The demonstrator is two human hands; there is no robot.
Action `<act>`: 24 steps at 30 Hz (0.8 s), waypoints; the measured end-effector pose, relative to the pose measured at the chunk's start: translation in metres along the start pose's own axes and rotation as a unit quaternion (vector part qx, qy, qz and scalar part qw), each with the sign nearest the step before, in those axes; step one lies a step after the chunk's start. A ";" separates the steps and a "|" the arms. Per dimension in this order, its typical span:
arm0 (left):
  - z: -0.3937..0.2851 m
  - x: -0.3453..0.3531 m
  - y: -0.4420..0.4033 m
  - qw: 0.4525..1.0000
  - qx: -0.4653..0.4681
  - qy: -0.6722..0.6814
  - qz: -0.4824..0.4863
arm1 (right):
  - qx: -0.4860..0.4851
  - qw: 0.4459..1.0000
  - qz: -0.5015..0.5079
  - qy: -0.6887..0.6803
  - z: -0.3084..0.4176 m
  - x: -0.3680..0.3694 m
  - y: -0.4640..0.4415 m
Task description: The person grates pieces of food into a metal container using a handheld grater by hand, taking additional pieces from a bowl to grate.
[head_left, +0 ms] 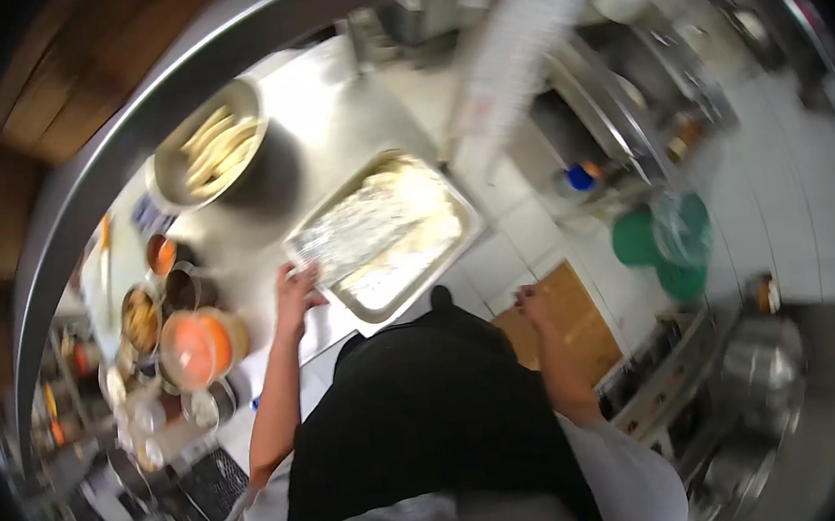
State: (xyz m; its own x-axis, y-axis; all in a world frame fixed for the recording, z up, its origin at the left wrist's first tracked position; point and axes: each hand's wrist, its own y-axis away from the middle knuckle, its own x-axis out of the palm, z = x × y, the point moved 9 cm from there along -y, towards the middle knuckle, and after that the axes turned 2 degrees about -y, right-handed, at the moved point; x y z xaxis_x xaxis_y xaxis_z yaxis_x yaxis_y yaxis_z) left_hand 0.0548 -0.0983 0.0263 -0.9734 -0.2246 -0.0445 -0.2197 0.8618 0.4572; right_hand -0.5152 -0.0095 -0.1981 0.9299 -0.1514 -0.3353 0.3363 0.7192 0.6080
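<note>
A metal tray (388,317) lies at the edge of the steel table, filled with a pale, creamy-looking food (422,205). A shiny grey, film-like sheet (349,232) covers part of that food. My left hand (295,294) is at the tray's near left corner, fingers apart and touching or very close to its rim. Off to the right, away from the tray, my right hand (534,304) hangs above a brown wooden board (576,321). Its fingers are curled together, and whatever may be in them is too small to make out.
A steel bowl of long pale pieces (246,101) stands on the steel table (325,134). Several containers, including an orange-filled tub (197,350), line the left. Green buckets (681,278) stand right on the tiled floor. A blurred white shape (527,44) crosses the top.
</note>
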 end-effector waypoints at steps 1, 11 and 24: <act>-0.009 0.001 0.007 1.000 -0.021 0.004 -0.006 | 0.003 1.000 0.006 -0.028 0.026 -0.005 0.001; -0.141 -0.100 -0.023 0.796 0.307 -0.370 -0.370 | -0.152 0.986 0.031 -0.065 0.227 0.014 0.090; -0.149 -0.095 -0.056 0.753 0.323 -0.451 -0.355 | -0.309 0.929 0.203 -0.010 0.365 0.113 0.180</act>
State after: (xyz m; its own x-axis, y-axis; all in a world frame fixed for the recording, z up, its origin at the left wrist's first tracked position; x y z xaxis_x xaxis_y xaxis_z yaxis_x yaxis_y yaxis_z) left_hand 0.1689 -0.1926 0.1372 -0.1793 -0.5838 -0.7919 -0.4080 0.7766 -0.4801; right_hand -0.2949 -0.1445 0.1359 0.9660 0.2091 -0.1518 -0.1865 0.9709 0.1504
